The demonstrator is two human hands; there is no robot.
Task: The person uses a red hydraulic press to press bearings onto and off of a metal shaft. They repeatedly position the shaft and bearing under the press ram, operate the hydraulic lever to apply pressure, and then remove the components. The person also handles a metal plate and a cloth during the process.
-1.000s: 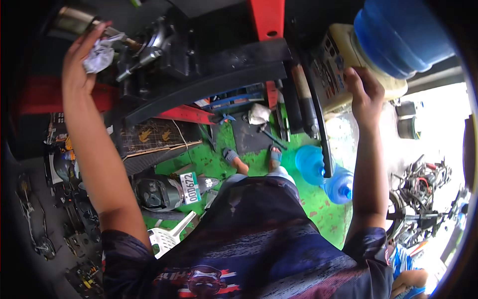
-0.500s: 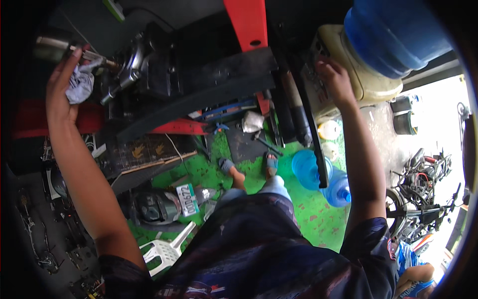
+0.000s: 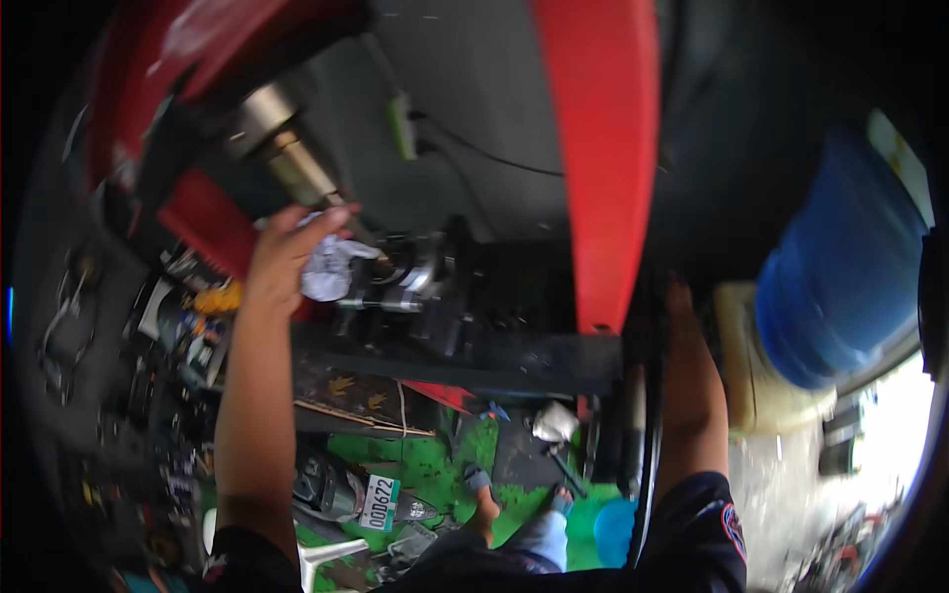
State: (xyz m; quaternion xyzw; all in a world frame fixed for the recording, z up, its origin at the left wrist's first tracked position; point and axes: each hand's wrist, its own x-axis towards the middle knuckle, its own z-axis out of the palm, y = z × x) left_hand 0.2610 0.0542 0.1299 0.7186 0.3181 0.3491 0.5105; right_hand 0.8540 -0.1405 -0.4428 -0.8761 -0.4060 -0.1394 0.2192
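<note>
Now | left hand (image 3: 282, 259) grip: white rag (image 3: 326, 269) | right hand (image 3: 680, 308): black frame (image 3: 514, 348)

Dim, motion-blurred fisheye view; daylight glares white at the lower right edge, deep shadow fills the upper right, and straight lines bend toward the dark rim.

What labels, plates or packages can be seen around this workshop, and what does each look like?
Number plate: small white rectangle with dark characters, low on the green floor, beside a dark machine part.
Label: pale patch on the big blue water bottle, upper right.
Flat dark board: gold markings, below the left hand.
</note>
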